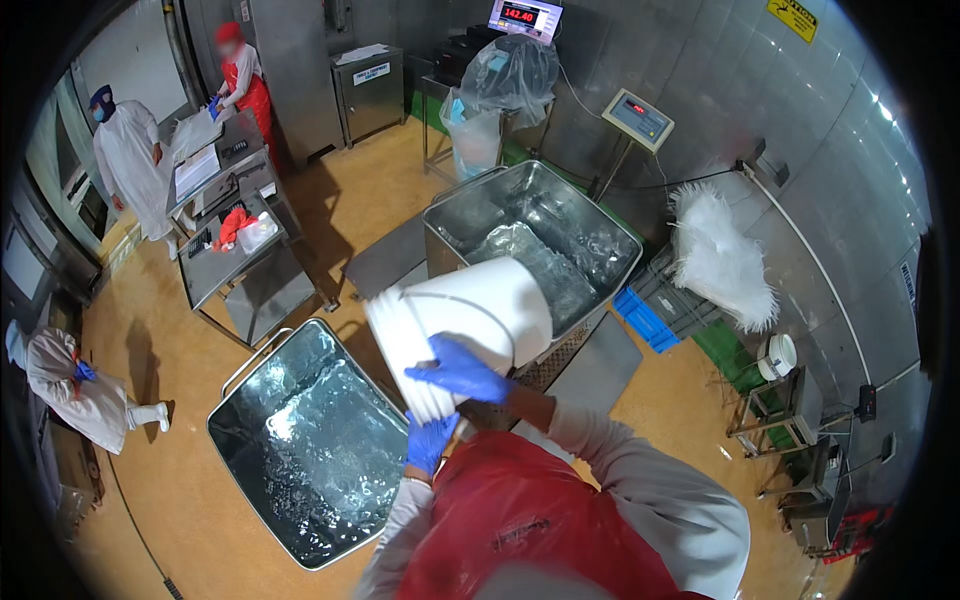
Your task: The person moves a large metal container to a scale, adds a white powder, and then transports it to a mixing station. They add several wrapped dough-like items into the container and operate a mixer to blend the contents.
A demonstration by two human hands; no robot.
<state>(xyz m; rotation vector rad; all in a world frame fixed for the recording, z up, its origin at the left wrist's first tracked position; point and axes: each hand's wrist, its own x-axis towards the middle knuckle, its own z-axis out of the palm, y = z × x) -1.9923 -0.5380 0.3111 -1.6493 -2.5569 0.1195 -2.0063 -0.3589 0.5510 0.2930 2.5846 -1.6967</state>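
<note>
My left hand (430, 442) and right hand (460, 371) grip a tilted bucket (490, 305); near tub (235, 425), left of it, and far tub (597, 228), beyond, seem part-filled (bucket's remaining contents hidden).

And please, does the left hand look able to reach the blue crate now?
Probably not: the left hand holds the white bucket, with the right forearm between that hand and the blue crate.

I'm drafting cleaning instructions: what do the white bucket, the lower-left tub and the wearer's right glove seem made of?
White bucket: probably plastic, smooth, with molded-looking ridges at one end.
Tub: likely stainless steel; bright highlights on its gray, shiny walls.
Right glove: rubbery, perhaps nitrile; thin, blue, hugging the fingers.
</note>
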